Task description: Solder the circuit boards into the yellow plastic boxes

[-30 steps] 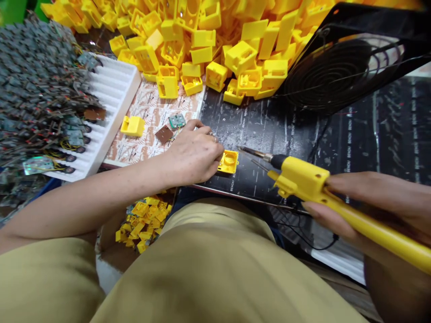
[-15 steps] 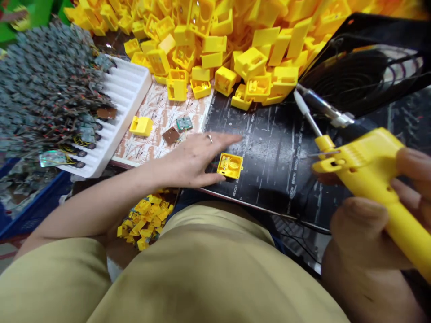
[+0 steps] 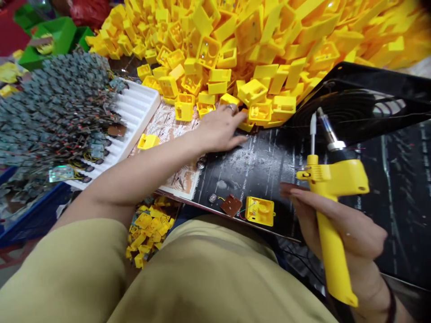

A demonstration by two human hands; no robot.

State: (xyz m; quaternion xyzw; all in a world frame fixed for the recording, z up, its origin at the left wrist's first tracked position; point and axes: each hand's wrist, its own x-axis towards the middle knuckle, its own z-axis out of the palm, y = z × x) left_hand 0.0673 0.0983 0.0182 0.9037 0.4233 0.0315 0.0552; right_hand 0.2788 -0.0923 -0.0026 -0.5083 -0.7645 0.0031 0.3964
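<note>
My right hand [image 3: 340, 224] is wrapped round the handle of a yellow soldering gun [image 3: 328, 233], its metal tip [image 3: 326, 121] and white-ended feed tube pointing away from me. My left hand [image 3: 220, 128] reaches to the near edge of a heap of yellow plastic housings [image 3: 252, 92]. Its thumb is apart from the fingers, and the fingertips rest over a housing at the edge; contact is unclear. Near the bench's front edge lies an open yellow housing [image 3: 264, 211]. Beside it sits a brown circuit board [image 3: 231, 205] with thin wires and a small round part [image 3: 213, 198].
A white ridged foam tray [image 3: 138, 105] at the left bears a mass of wired circuit boards [image 3: 60, 107]. A black fan [image 3: 357, 103] stands at the right. One yellow housing [image 3: 148, 141] lies on the patterned sheet [image 3: 183, 179]. Below the bench are more yellow pieces [image 3: 151, 229].
My left hand has moved from beside the open housing forward to the heap. The brown board by that housing now shows. The soldering gun has swung more upright and leftward.
</note>
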